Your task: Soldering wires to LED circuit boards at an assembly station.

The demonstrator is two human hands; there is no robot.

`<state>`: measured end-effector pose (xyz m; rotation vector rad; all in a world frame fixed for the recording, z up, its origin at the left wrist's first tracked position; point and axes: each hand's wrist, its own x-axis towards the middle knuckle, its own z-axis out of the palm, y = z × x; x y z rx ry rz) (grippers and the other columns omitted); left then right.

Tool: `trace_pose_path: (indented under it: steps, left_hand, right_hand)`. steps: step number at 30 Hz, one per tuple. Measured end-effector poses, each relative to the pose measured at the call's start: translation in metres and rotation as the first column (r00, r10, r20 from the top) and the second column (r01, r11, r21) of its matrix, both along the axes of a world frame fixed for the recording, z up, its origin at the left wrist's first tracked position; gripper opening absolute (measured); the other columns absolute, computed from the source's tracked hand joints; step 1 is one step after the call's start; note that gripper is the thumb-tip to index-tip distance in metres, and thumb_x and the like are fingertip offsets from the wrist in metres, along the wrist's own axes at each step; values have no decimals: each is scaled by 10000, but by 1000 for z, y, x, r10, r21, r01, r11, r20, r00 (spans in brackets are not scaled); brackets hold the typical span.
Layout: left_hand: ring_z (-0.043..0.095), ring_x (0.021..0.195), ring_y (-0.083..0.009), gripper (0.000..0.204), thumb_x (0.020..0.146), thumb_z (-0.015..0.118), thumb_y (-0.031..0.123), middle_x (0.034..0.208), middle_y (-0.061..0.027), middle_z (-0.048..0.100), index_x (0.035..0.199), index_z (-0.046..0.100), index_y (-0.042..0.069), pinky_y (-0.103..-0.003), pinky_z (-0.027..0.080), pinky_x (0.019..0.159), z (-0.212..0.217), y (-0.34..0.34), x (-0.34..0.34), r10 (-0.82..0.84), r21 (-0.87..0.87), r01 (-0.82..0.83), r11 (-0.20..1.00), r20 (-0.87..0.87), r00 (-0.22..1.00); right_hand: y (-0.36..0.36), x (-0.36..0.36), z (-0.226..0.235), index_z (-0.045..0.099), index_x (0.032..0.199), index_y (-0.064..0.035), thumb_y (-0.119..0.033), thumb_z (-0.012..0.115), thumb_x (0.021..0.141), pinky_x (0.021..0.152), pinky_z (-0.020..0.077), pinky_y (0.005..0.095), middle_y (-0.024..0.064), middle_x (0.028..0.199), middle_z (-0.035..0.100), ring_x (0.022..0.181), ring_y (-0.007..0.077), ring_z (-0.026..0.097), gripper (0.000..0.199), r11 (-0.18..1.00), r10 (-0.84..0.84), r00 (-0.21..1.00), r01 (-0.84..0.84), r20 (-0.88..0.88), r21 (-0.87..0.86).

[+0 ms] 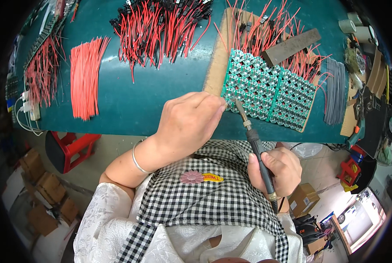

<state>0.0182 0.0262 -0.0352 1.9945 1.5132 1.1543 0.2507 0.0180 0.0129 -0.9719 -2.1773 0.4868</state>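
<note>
My right hand (278,172) is wrapped round a soldering iron (256,147), dark-handled with a slim metal tip. The tip points up at the lower left part of a green circuit board panel (272,90), which carries rows of small shiny components. Next to the tip, my left hand (191,118) is closed in a pinch at the panel's lower left corner; what its fingers hold is too small to make out. The panel lies on a brown board (215,72), with red and black wires (244,33) along its far side. A dark metal bar (291,46) rests across these wires.
On the green tabletop (130,111) lie a bundle of red wires (86,79), a pile of red and black wires with connectors (161,28), and grey wires (335,92). Wired boards (42,48) and a white power strip (32,108) are at the left. Spools (358,28) stand far right.
</note>
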Motion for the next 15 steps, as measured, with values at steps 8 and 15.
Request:
trace_pose_path:
  steps: [8,15]
  left_hand:
    - [683,660,-276,178,814,778,-28,776,-101,693,932,659,32,-361,540,593,-7,1,3,18,7,-18,1000,-26,1000]
    - [587,565,-166,132,814,759,-68,709,-60,637,854,671,22,-279,452,525,24,-2,-7,71,-42,-69,997,48,996]
  right_hand:
    - [1,-7,8,630,959,-39,-38,893,714,482,464,310,64,731,656,547,212,616,359,998,41,995,-45,92,45]
    - [2,1,19,633,947,-48,-60,902,709,494,484,317,61,728,662,554,211,634,359,999,28,996,-26,81,-26]
